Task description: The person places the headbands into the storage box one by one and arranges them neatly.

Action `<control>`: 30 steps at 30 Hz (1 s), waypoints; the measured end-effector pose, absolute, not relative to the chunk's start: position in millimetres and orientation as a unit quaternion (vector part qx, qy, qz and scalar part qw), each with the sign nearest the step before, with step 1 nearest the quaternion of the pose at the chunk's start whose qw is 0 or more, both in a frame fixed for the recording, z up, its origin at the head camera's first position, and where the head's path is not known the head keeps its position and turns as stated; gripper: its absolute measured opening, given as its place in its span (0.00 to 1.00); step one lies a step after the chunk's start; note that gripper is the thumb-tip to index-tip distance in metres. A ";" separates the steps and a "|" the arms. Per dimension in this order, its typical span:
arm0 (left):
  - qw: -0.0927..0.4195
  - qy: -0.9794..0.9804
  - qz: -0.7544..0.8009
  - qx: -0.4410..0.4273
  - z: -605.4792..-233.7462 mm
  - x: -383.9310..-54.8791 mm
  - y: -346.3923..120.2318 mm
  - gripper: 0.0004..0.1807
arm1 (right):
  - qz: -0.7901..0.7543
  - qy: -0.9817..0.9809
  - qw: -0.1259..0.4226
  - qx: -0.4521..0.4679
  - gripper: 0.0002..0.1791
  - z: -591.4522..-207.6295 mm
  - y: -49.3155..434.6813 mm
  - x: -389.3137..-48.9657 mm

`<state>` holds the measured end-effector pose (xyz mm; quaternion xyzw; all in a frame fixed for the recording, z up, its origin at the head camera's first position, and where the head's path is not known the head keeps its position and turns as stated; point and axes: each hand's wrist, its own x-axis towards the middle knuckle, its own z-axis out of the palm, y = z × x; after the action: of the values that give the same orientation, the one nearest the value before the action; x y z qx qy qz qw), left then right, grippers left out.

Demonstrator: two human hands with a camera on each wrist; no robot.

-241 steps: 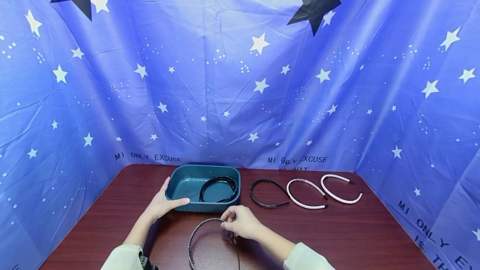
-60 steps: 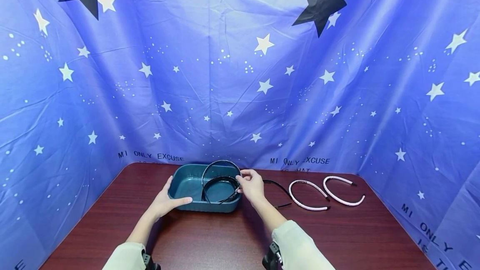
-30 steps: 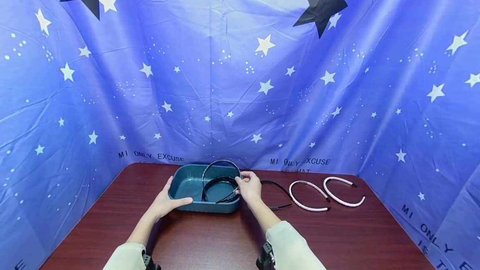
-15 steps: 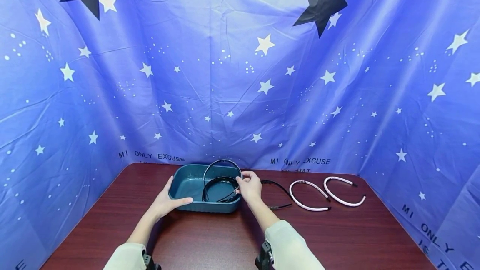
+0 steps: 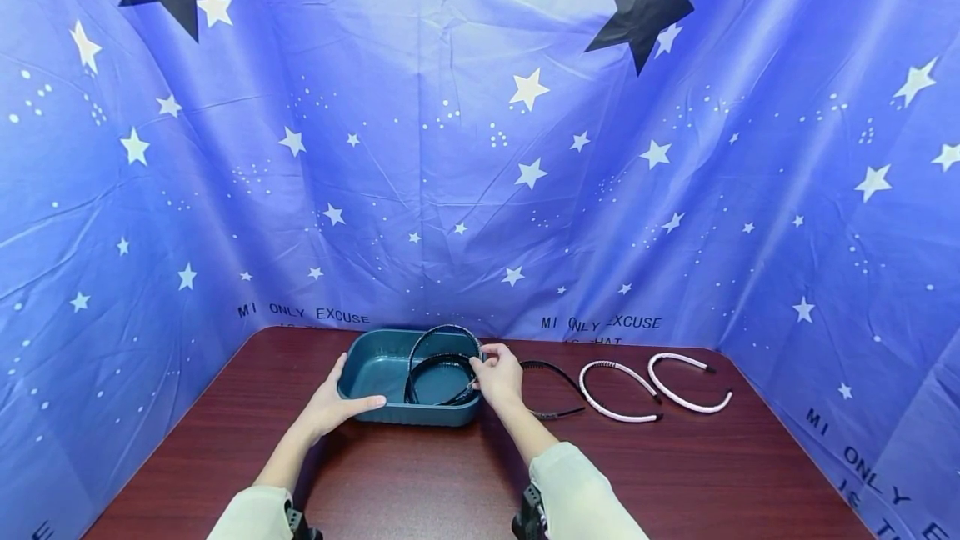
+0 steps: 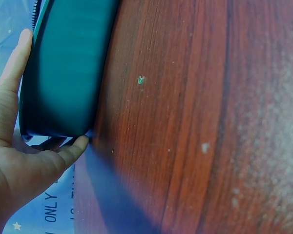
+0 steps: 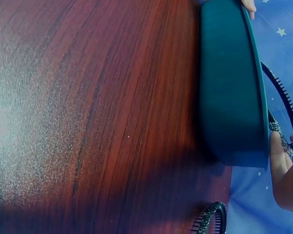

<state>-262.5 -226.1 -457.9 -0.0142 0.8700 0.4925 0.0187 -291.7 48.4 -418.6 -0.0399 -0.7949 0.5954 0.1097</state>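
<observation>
My left hand (image 5: 327, 400) holds the left end of a dark green plastic box (image 5: 412, 416), its thumb over the front rim and its fingers along the end wall (image 6: 63, 73). At the box's right end, my right hand (image 5: 500, 373) pinches a dark, toothed, sparkly headband (image 5: 451, 326). That headband leans up inside the box, its arch rising above the rim; its teeth show in the right wrist view. Below it in the box lies black headband material (image 5: 441, 356), partly hidden, so I cannot tell how many pieces.
Right of the box, a black headband (image 5: 562, 372) lies on the reddish-brown table (image 5: 420, 482), partly behind my right hand. Beyond it lie a pale pink headband (image 5: 617, 417) and a white headband (image 5: 686, 404). A blue star-printed cloth (image 5: 465, 190) hangs behind.
Eight seconds ago my right hand held the headband in front of the box; it has since moved up and into the box. Over the last second the headband's arch dipped slightly. The left hand stayed put.
</observation>
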 end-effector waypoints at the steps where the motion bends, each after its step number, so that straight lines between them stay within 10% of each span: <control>1: 0.018 0.869 0.493 -0.014 -458.0 -262.6 -226.0 0.64 | 0.592 -0.798 0.110 -0.039 0.13 -418.9 48.3 -292.0; 30: 0.020 0.868 0.497 -0.009 -454.1 -258.3 -224.3 0.64 | 0.540 -0.833 0.110 -0.042 0.13 -420.1 50.0 -293.2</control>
<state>-258.3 -224.3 -454.1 -0.0087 0.8676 0.4968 0.0200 -293.2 50.0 -420.1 -0.0423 -0.8332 0.5402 0.1102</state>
